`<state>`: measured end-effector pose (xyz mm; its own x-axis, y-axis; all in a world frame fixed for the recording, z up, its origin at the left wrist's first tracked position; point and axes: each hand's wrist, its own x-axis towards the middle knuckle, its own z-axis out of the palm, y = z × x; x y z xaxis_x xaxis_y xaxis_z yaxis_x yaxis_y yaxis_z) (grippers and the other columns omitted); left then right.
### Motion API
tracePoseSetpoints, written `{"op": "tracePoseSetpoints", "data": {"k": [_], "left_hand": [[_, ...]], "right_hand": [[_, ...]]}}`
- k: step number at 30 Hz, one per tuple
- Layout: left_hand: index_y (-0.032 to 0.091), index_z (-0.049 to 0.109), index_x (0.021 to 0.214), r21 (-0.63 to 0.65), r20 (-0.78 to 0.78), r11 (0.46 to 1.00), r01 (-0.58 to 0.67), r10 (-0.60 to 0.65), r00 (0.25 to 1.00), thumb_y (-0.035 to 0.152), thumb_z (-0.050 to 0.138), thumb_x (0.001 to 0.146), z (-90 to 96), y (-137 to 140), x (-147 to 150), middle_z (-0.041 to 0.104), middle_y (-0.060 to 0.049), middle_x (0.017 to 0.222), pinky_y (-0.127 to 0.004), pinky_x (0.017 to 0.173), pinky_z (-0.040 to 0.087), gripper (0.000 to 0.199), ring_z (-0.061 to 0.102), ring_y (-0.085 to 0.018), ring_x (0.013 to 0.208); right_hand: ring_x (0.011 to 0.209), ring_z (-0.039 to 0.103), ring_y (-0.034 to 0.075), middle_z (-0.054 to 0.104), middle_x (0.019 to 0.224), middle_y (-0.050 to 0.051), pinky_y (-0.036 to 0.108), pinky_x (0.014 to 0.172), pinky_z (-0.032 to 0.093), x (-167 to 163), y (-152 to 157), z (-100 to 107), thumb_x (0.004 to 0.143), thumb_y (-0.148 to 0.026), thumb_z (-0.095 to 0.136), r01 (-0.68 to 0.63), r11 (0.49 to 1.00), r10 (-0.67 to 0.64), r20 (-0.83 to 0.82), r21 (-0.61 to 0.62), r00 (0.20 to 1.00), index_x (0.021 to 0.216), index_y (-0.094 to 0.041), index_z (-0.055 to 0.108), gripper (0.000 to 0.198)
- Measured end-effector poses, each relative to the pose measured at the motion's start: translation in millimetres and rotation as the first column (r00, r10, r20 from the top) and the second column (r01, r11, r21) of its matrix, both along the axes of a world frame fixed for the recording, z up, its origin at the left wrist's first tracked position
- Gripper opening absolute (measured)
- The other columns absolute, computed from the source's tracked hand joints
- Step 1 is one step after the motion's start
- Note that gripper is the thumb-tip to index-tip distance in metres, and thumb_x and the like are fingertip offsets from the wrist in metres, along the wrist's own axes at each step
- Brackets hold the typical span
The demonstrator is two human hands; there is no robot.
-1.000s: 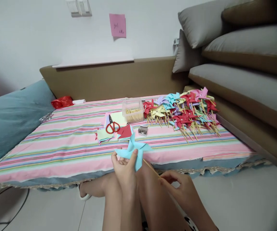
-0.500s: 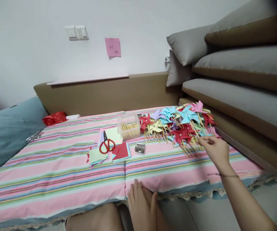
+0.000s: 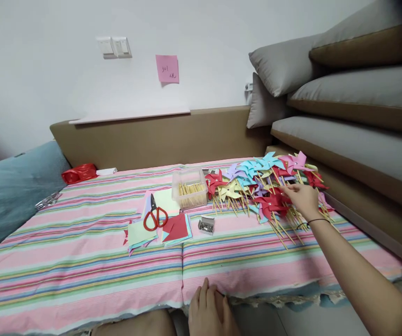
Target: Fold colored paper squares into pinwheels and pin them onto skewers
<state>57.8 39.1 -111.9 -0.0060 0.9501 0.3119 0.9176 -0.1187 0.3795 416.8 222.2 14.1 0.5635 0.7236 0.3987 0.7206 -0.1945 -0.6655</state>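
Observation:
My right hand (image 3: 303,198) reaches into a heap of paper pinwheels on thin wooden sticks. Its fingers are pinched at the lower end of the stick of a light blue pinwheel (image 3: 271,161), which lies on top towards the back. Just below the hand is a red pinwheel (image 3: 273,204); a pink pinwheel (image 3: 294,162) lies behind it. At the bottom of the view my left hand (image 3: 210,310) rests on my knee, fingers stretched out, holding nothing.
Left of the heap stands a clear plastic box (image 3: 190,189) of wooden sticks. In front are a small box of metal pins (image 3: 206,226), red-handled scissors (image 3: 155,214) and paper squares (image 3: 176,228) on the striped cloth (image 3: 82,270). Stacked cushions (image 3: 358,93) rise at right.
My right hand has moved further back over the heap, and the light blue pinwheel has shifted back with it. My left hand stays on the knee; the view has shifted slightly.

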Motion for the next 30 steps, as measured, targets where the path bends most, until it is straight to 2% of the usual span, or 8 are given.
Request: {"op": "tracePoseSetpoints", "data": {"k": [4,8,10,12,16,19,25,30], "left_hand": [[0.017,0.069,0.101,-0.044,0.06,0.999,-0.025,0.028,0.998,0.022,0.048,0.082,17.2,-5,4,0.066,-0.01,0.119,-0.047,0.093,0.045,0.029,0.058,-0.03,0.108],[0.017,0.067,0.105,-0.096,0.117,0.995,0.007,0.005,0.993,0.019,0.047,0.083,34.3,-15,8,0.065,-0.008,0.122,-0.046,0.098,0.043,0.03,0.055,-0.028,0.113],[0.017,0.066,0.109,-0.097,0.149,0.995,-0.028,0.042,0.988,0.018,0.046,0.084,38.0,-19,9,0.065,-0.008,0.121,-0.046,0.098,0.043,0.032,0.054,-0.028,0.114],[0.018,0.067,0.106,-0.109,0.187,0.993,-0.044,0.064,0.98,0.017,0.048,0.083,38.2,-23,10,0.064,-0.006,0.122,-0.046,0.1,0.041,0.03,0.053,-0.027,0.115],[0.021,0.066,0.104,-0.118,0.239,0.992,-0.046,0.073,0.968,0.018,0.051,0.081,35.4,-28,10,0.064,-0.004,0.121,-0.047,0.101,0.04,0.027,0.051,-0.027,0.117],[0.021,0.066,0.103,-0.111,0.246,0.992,-0.057,0.083,0.966,0.017,0.052,0.081,35.6,-30,10,0.064,-0.006,0.119,-0.046,0.1,0.041,0.027,0.051,-0.027,0.115],[0.019,0.066,0.106,-0.124,0.304,0.991,-0.059,0.094,0.948,0.016,0.053,0.078,29.6,-29,8,0.064,-0.011,0.117,-0.05,0.1,0.04,0.03,0.051,-0.032,0.115],[0.021,0.064,0.108,-0.174,0.432,0.984,-0.045,0.117,0.894,0.019,0.057,0.077,23.9,-31,8,0.062,-0.008,0.124,-0.051,0.103,0.037,0.032,0.051,-0.031,0.117]], "right_hand": [[0.062,0.067,0.027,0.072,0.062,0.011,0.032,0.055,0.043,-20,-41,-4,0.073,-0.054,0.057,-0.031,0.999,0.03,0.002,0.032,1.0,0.071,-0.014,0.073,0.043],[0.059,0.068,0.025,0.072,0.061,0.008,0.032,0.055,0.049,-80,-84,-27,0.077,-0.053,0.052,-0.236,0.971,0.236,-0.027,0.026,0.971,0.074,-0.016,0.071,0.042],[0.059,0.069,0.024,0.073,0.062,0.006,0.032,0.056,0.052,-124,-96,-42,0.08,-0.048,0.048,-0.404,0.915,0.404,-0.033,0.007,0.914,0.071,-0.019,0.069,0.037],[0.068,0.071,0.022,0.076,0.073,0.005,0.03,0.062,0.055,-170,-100,-53,0.085,-0.038,0.044,-0.575,0.818,0.575,-0.034,-0.02,0.818,0.079,-0.021,0.07,0.032],[0.097,0.068,0.022,0.074,0.101,0.006,0.034,0.088,0.052,-254,-79,-63,0.085,-0.025,0.048,-0.773,0.628,0.778,0.036,-0.091,0.628,0.095,-0.021,0.071,0.026],[0.108,0.063,0.025,0.07,0.113,0.011,0.04,0.098,0.046,-296,-48,-66,0.082,-0.021,0.054,-0.821,0.544,0.839,0.092,-0.174,0.536,0.102,-0.017,0.071,0.026],[0.118,0.056,0.031,0.063,0.124,0.017,0.048,0.107,0.034,-326,-6,-74,0.077,-0.015,0.062,-0.817,0.477,0.879,0.154,-0.324,0.452,0.108,-0.014,0.07,0.032],[0.103,0.065,0.027,0.072,0.108,0.01,0.042,0.095,0.045,-317,10,-80,0.079,-0.024,0.065,-0.809,0.424,0.904,0.143,-0.407,0.402,0.101,-0.02,0.073,0.023]]}}
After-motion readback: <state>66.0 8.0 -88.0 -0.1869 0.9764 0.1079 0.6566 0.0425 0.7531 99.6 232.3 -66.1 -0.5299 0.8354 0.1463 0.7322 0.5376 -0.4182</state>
